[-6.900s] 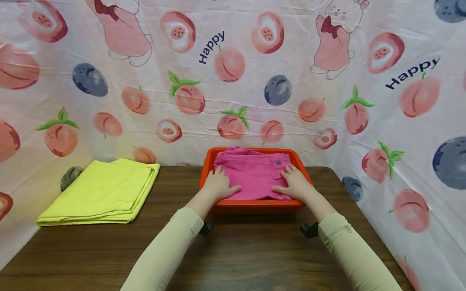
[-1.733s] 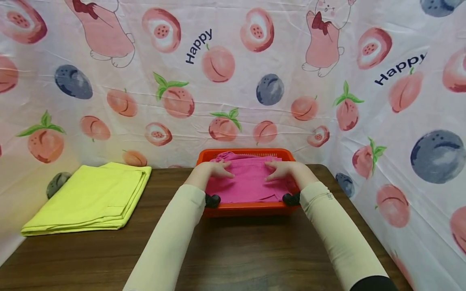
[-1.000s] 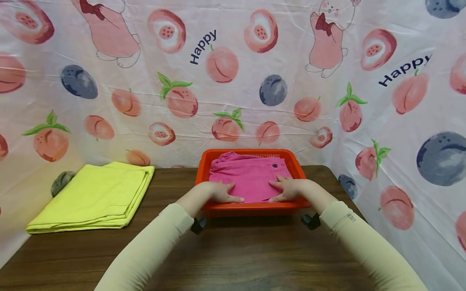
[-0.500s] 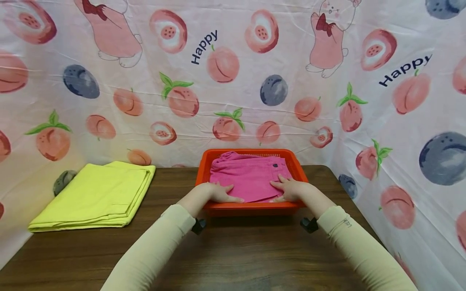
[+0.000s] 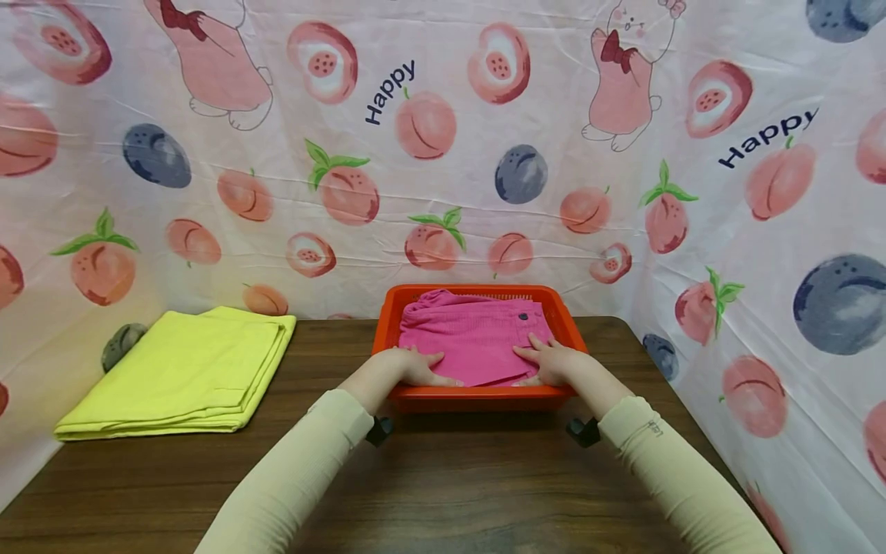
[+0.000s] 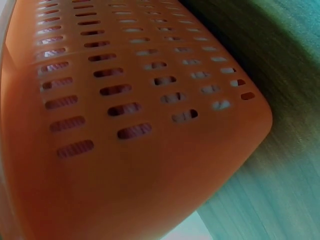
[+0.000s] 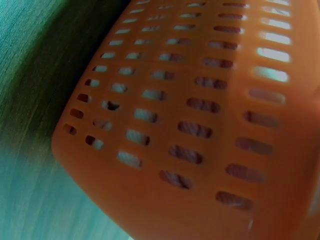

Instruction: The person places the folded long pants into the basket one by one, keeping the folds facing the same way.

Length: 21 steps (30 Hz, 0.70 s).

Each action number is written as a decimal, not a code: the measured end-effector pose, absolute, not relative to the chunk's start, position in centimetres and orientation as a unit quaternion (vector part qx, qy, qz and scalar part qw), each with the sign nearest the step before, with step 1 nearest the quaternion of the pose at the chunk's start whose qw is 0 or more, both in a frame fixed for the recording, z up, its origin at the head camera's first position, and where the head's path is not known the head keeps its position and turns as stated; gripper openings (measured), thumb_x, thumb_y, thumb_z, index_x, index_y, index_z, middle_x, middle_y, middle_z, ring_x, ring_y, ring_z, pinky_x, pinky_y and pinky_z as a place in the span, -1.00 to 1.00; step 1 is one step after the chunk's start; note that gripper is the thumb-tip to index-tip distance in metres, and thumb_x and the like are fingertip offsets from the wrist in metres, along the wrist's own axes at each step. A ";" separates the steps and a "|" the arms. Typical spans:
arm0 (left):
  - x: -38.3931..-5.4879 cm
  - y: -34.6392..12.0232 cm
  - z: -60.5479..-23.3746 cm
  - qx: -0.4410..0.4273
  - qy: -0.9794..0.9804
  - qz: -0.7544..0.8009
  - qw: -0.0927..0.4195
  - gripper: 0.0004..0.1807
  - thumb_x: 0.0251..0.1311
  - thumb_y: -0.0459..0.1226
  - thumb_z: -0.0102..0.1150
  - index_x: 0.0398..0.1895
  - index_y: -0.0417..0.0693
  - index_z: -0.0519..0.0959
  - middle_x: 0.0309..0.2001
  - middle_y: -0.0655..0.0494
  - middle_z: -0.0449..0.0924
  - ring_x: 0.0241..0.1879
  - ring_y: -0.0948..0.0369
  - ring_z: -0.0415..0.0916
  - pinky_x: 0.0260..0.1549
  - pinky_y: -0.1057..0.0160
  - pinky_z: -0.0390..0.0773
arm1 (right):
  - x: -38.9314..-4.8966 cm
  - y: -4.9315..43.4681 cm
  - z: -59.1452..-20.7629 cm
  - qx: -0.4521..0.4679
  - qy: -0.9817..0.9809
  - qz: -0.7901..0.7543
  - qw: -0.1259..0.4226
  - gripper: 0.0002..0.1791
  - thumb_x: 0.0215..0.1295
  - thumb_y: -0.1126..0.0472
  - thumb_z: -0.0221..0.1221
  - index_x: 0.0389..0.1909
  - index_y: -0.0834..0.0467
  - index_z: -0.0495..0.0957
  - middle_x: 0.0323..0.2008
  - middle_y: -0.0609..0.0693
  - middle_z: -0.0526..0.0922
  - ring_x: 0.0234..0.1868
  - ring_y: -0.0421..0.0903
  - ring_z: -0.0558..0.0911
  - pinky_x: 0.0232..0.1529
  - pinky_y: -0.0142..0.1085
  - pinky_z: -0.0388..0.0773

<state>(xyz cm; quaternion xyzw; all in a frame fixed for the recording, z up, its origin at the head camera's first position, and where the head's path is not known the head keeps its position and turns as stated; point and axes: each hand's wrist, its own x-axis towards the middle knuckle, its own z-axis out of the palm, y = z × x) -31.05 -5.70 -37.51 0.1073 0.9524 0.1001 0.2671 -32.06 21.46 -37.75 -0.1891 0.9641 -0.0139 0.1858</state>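
Note:
In the head view, a folded pink corduroy garment (image 5: 471, 338) with a dark button lies in an orange-red plastic basket (image 5: 477, 394). My left hand (image 5: 418, 368) rests on its front left part, thumb stretched along the near edge. At the front right, my right hand (image 5: 547, 363) touches the cloth with spread fingers. Both wrists cross the basket's rim, and some fingertips are hard to see. The wrist views show only the slotted basket wall (image 6: 150, 175) and the opposite wall (image 7: 165, 210), with pink cloth behind the slots; no hand appears there.
A folded yellow garment (image 5: 187, 373) lies at the left of the dark wooden table (image 5: 471, 477). A fruit-printed curtain (image 5: 443, 192) stands directly behind the basket and along both sides.
Earlier my hands lay farther apart on the garment, then rose with fingers pointing inward. They have since come down on its front part. Over the last half second almost nothing has moved.

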 end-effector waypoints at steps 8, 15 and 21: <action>-31.0 -5.7 -37.6 0.106 0.951 0.105 0.271 0.03 -0.03 0.47 -0.03 0.51 0.31 0.02 0.49 -0.25 -0.22 0.44 -0.19 -0.24 0.32 -0.17 -0.11 | -32.6 21.4 -37.7 -0.168 0.958 -0.033 0.230 -0.06 0.16 -0.31 0.15 0.49 -0.06 0.06 0.49 0.20 -0.15 0.43 0.24 0.02 0.31 0.07 0.11; -30.9 -5.7 -37.5 0.113 0.954 0.099 0.261 -0.01 0.03 0.44 -0.05 0.51 0.28 0.03 0.47 -0.28 -0.20 0.43 -0.24 -0.27 0.33 -0.15 -0.21 | -33.1 21.4 -38.0 -0.174 0.954 -0.026 0.242 -0.05 0.16 -0.32 0.14 0.50 -0.06 0.03 0.49 0.24 -0.16 0.42 0.24 0.06 0.30 0.03 0.15; -30.8 -5.8 -37.6 0.115 0.955 0.098 0.254 0.00 0.03 0.44 -0.05 0.51 0.27 0.05 0.47 -0.30 -0.17 0.42 -0.24 -0.28 0.33 -0.15 -0.25 | -33.9 21.8 -38.9 -0.178 0.954 -0.043 0.236 -0.05 0.15 -0.32 0.16 0.50 -0.07 0.05 0.49 0.21 -0.17 0.42 0.22 0.06 0.31 0.03 0.12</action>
